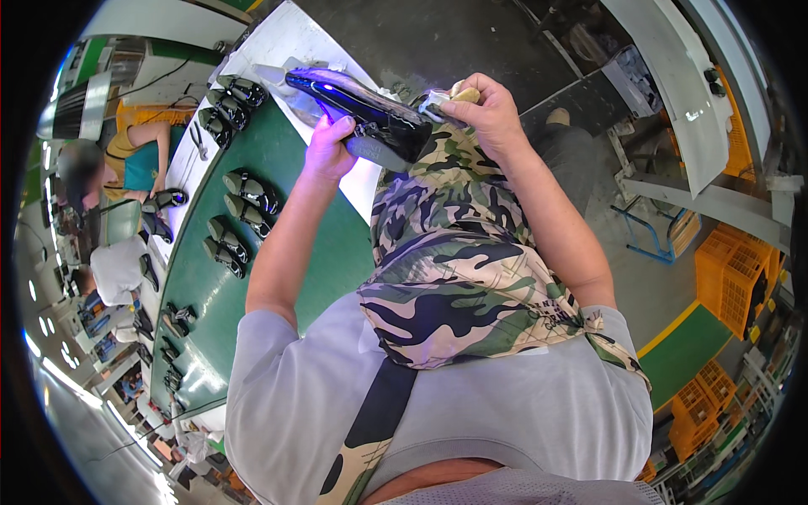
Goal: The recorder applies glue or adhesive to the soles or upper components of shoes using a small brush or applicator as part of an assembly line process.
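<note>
A glossy black shoe (379, 109) is tilted over the white table edge, in front of the camouflage apron. My left hand (331, 150) grips it from the left side, thumb up against the shoe. My right hand (488, 109) is closed in a pinch on a crumpled pale cloth (436, 99), with a yellowish bit showing at the fingers. The cloth is right beside the shoe's right end; whether it touches the shoe, I cannot tell. The fingers of my left hand are partly hidden behind the shoe.
A green conveyor belt (278, 311) to the left carries several black shoes (252, 192). More shoes (227, 105) stand on its white border (295, 34). Across the belt, a person (139, 160) reaches toward a shoe. Orange crates (732, 269) and a blue metal frame (652, 236) are at the right.
</note>
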A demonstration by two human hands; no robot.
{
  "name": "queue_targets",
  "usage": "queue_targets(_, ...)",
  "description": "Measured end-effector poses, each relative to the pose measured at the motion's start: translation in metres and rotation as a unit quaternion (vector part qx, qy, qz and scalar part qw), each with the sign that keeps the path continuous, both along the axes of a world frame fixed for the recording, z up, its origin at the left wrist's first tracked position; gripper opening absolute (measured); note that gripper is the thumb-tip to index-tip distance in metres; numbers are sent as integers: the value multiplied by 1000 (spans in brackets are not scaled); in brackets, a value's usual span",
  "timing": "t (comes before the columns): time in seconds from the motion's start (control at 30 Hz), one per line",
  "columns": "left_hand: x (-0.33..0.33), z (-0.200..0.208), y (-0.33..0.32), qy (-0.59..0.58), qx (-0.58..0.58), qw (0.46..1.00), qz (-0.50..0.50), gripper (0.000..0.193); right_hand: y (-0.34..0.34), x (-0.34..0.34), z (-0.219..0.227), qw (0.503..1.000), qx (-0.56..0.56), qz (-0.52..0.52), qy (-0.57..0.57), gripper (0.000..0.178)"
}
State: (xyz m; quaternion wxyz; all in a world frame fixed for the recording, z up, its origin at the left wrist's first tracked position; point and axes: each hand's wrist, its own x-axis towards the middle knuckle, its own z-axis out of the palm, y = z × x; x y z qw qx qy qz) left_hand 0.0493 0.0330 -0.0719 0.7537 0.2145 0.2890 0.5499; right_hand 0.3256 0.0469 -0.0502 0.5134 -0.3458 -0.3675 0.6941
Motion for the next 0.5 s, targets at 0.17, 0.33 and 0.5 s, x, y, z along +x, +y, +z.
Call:
queue_targets(0.17, 14, 10, 0, 152, 55, 985, 59, 61, -3, 0, -5, 996, -41, -71, -32, 20)
queue_targets(0.33, 44, 25, 11, 316, 111, 939, 81, 67, 8, -1, -6, 984, -82, -146, -53, 19)
queue_targets(0.5, 75, 43, 23, 409, 152, 894, 102, 69, 24, -2, 13, 978, -64, -181, -85, 21)
